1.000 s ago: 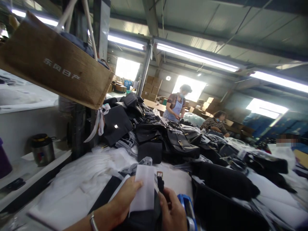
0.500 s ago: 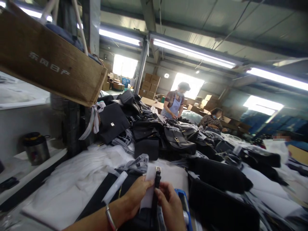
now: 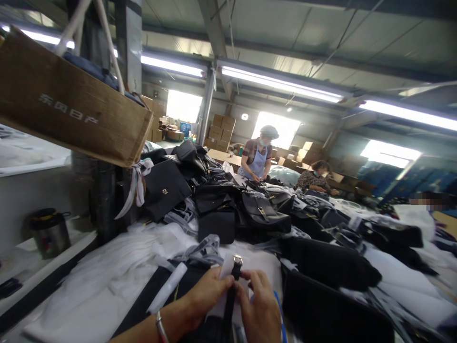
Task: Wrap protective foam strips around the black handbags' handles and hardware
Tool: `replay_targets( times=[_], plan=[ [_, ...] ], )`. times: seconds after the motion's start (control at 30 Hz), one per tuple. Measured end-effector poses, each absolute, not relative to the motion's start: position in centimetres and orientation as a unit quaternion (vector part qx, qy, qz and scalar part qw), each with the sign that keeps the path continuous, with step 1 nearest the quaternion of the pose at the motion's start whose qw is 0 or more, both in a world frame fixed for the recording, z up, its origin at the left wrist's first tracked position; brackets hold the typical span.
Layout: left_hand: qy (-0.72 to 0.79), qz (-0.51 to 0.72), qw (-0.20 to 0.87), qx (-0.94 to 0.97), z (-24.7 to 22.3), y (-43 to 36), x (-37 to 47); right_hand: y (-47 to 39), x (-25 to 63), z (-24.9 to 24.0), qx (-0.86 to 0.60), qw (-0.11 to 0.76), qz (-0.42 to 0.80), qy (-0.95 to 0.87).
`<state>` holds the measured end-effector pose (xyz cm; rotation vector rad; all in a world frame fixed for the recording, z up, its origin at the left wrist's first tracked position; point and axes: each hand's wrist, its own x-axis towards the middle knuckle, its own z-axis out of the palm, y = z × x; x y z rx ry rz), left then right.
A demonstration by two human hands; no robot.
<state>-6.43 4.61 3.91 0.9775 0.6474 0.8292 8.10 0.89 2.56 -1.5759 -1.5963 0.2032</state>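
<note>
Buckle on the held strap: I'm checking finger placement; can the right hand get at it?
Probably yes: the right hand sits beside the strap, just below the buckle, with nothing visible between them.

The strap (image 3: 229,305) is faced with black, leather-like material, and its buckle (image 3: 237,260) is made of shiny, pale metal. The white sheet (image 3: 227,267) is smooth and matt; whether it is made of paper or thin foam cannot be told. The bracelet (image 3: 160,324) is formed of polished, silvery metal. The flap bag (image 3: 166,190) is covered in smooth, matt black material, while a soft sheen is shown by the buckled bag (image 3: 273,219). The hanging tote (image 3: 71,102) is made of coarse-looking, matt brown cloth; the cartons (image 3: 221,128), of matt cardboard.
</note>
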Motion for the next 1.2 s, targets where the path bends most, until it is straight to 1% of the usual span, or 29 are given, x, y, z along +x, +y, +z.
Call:
replay_targets(
  times=[0.1, 0.23, 0.3, 0.53, 0.87, 1.0, 1.07, 1.2],
  plan=[
    [0.288, 0.379, 0.738, 0.478, 3.9, 4.8, -6.2, 1.0, 9.4, 3.1, -0.602, 0.455, 0.124, -0.645],
    [0.278, 0.360, 0.746, 0.487, 3.5, 5.0, -5.7, 1.8, 10.7, 3.9, -0.587, 0.512, 0.274, -0.564],
    [0.259, 0.350, 0.759, 0.485, 3.4, 5.1, -5.5, 2.5, 11.1, 4.0, -0.584, 0.520, 0.312, -0.540],
    [0.236, 0.322, 0.784, 0.474, 3.9, 5.4, -4.8, 3.8, 11.8, 4.4, -0.564, 0.508, 0.371, -0.534],
    [0.199, 0.315, 0.789, 0.488, 3.5, 5.5, -4.7, 3.6, 12.0, 4.7, -0.585, 0.492, 0.330, -0.554],
    [0.200, 0.311, 0.775, 0.513, 3.8, 5.3, -4.8, 3.7, 12.0, 5.1, -0.585, 0.485, 0.324, -0.563],
    [0.209, 0.316, 0.761, 0.527, 3.8, 5.3, -4.8, 3.7, 12.0, 5.3, -0.571, 0.498, 0.351, -0.551],
    [0.234, 0.335, 0.728, 0.551, 3.3, 5.4, -4.5, 3.6, 12.1, 5.5, -0.515, 0.526, 0.460, -0.497]
  ],
)
